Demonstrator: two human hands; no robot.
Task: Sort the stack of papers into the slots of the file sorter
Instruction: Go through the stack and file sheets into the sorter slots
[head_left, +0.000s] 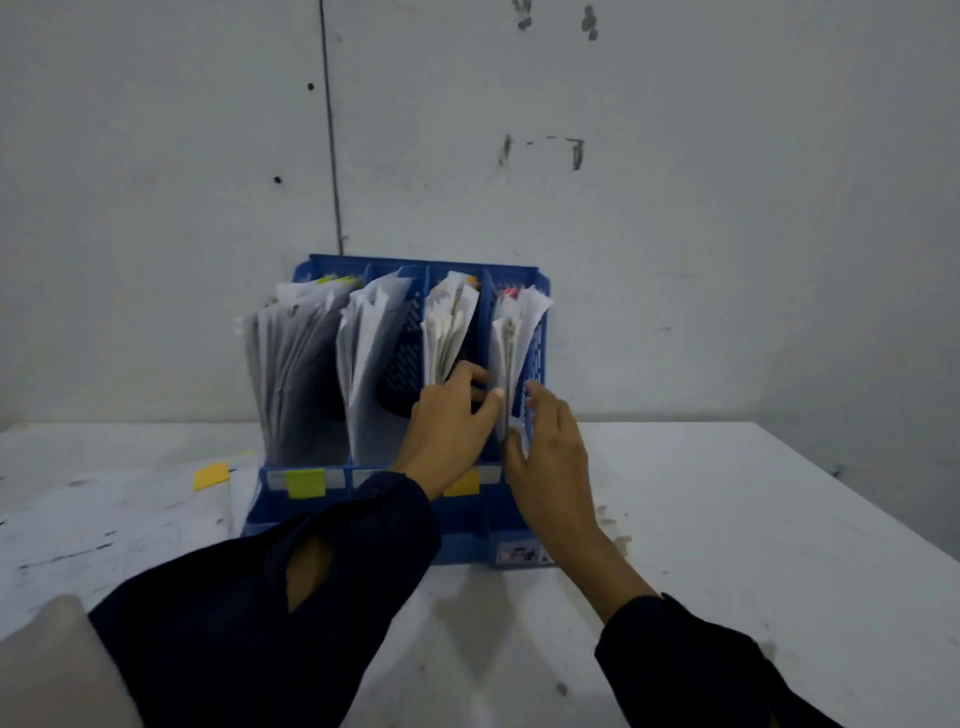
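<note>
Grey scuffed wall (727, 208) across the whole upper half of the frame, with a thin dark line running down it at upper centre-left. White table (753, 519) across the lower half, marked with dark smudges at left. Blue file sorter (470, 540) at frame centre, standing on the table against the wall, four slots side by side, all holding upright white papers. Thickest bundle, the leftmost papers (291, 364), fanned and leaning left; second-slot papers (363, 358) leaning right, perforated divider bare beside them. Two dark sleeves entering from the bottom edge, the left one with a slit showing skin. Left hand (449, 426) at centre, fingers curled around the lower edge of the third-slot papers (447, 332), thumb pressed against the rightmost papers (511, 343). Right hand (550, 441) just right of centre, pinching the lower front edge of those rightmost papers between thumb and fingers, fingertips touching the sorter's right wall. Green sticky label (305, 483) on the sorter's front at the first slot, orange label (462, 484) partly hidden behind the left wrist. Loose yellow sticky note (211, 476) on the table at centre-left, just beside the sorter.
</note>
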